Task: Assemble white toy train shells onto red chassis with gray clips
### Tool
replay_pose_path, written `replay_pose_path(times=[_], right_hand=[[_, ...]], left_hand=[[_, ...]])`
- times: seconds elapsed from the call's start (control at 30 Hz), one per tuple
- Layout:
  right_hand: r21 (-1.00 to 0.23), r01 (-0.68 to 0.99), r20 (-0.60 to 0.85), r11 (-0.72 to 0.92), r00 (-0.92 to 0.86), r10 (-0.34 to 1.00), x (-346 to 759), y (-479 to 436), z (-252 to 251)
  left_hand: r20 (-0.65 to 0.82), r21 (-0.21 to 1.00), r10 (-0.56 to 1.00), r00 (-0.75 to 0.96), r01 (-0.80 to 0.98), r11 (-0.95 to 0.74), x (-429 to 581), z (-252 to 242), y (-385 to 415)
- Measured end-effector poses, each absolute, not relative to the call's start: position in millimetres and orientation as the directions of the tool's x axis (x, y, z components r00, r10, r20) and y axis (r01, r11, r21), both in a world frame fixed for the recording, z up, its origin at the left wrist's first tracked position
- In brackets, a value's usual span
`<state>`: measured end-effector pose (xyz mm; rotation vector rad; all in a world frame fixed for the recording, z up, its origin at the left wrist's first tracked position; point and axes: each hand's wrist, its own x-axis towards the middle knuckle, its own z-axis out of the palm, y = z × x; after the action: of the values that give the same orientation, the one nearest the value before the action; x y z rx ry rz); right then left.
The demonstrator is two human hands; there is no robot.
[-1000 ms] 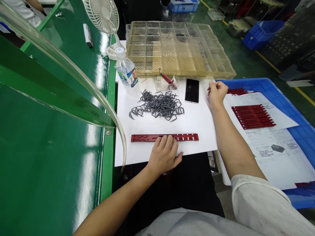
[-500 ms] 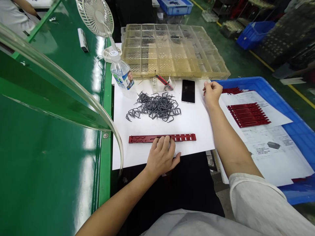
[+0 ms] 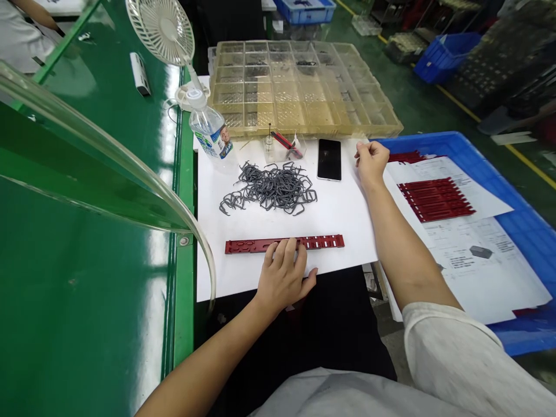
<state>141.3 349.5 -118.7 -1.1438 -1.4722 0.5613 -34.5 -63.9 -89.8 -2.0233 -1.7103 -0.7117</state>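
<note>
My left hand (image 3: 282,275) rests at the near edge of a long red slotted strip (image 3: 247,246), its fingertips on the strip's middle and its thumb apart. The strip lies flat on white paper (image 3: 217,278). At the paper's right edge is my right hand (image 3: 372,161), fingers bent and closed together; whatever it may hold is too small to make out. A tangled pile of dark grey hooked clips (image 3: 278,186) lies beyond the strip. Between the pile and my right hand is a black phone (image 3: 329,159).
A clear compartment box (image 3: 304,124) stands at the back, with a small tool tray, a bottle (image 3: 211,127) and a fan (image 3: 163,29) nearby. A clear tube (image 3: 174,200) arches at left. Right, a blue bin (image 3: 521,214) holds papers and red strips (image 3: 436,200).
The whole view has shifted slightly, so things sit a little further left. My hands hold nearly the same poses, and the strip and pile have not visibly moved on the paper.
</note>
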Motion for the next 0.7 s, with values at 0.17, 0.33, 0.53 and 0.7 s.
replay_pose_path(times=[0.17, 0.33, 0.53, 0.7], right_hand=[[-0.826, 0.372, 0.488, 0.423, 0.098, 0.867, 143.4, 352.8, -121.5], [-0.827, 0.380, 0.478, 0.414, 0.087, 0.874, 144.3, 354.1, -121.7], [-0.836, 0.373, 0.462, 0.402, 0.084, 0.883, 144.3, 353.0, -120.3], [-0.844, 0.374, 0.448, 0.385, 0.097, 0.889, 142.6, 350.6, -117.8]], left_hand=[[0.601, 0.028, 0.790, 0.125, 0.984, -0.176, -35.0, -89.1, -64.1], [0.598, 0.041, 0.792, 0.122, 0.982, -0.183, -35.2, -86.6, -63.3], [0.607, 0.034, 0.786, 0.117, 0.984, -0.173, -34.5, -85.2, -61.7], [0.596, 0.048, 0.796, 0.107, 0.984, -0.169, -34.3, -85.1, -62.0]])
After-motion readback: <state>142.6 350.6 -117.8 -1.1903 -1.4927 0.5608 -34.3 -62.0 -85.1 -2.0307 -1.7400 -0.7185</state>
